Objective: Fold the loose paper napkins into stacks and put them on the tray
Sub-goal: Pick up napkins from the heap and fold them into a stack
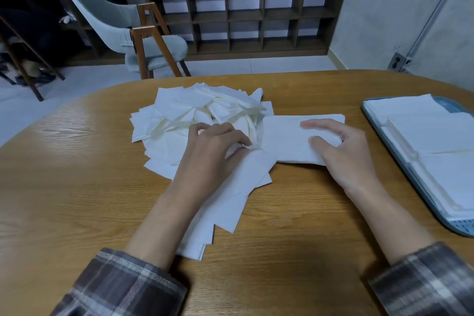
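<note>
Left hand (218, 142) pinches napkin (240, 149) at pile's (205, 110) near edge. Right hand (341, 154) relaxed, fingers pressing folded stack (287, 136) — just right of pile, long axis left-right. Tray (459, 226) further right — right hand nearer.

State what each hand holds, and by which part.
Left hand pinches a loose napkin by a crumpled edge atop the pile. Right hand only rests on the folded napkin, at its right end.
</note>
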